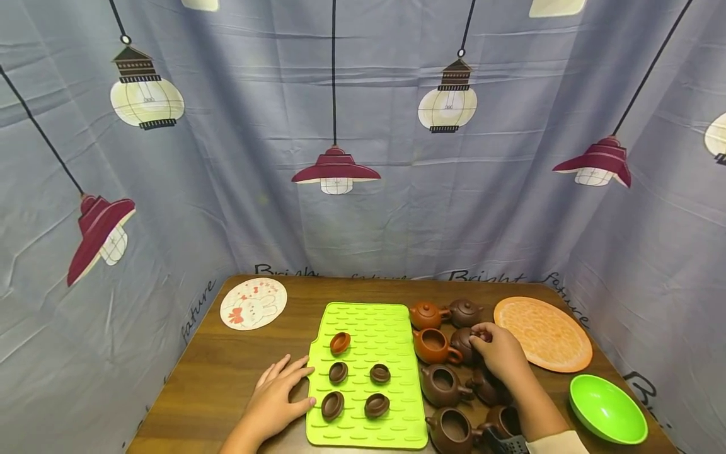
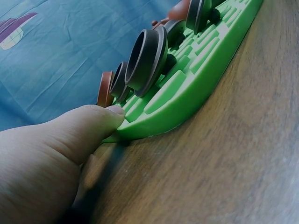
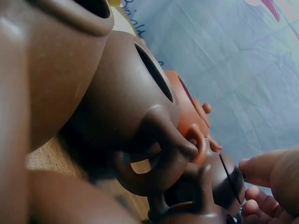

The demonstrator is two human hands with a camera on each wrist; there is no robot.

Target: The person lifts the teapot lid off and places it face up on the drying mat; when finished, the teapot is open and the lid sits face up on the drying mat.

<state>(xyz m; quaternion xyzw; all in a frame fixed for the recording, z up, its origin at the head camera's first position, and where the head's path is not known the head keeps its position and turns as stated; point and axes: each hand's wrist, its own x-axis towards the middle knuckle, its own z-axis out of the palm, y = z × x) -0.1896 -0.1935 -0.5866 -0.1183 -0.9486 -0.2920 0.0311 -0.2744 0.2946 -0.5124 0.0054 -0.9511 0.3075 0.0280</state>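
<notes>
The right hand point(image 1: 501, 354) pinches the lid point(image 3: 236, 180) of the dark teapot point(image 1: 460, 340) below it, seemingly seating or lifting it, and the next move calls for keeping it level, while the splayed left hand point(image 1: 278, 402) touches the green mat point(image 1: 391, 331) beside it

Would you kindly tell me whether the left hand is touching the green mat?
Touching. The left wrist view shows the left hand with its thumb resting on the edge of the green mat.
</notes>
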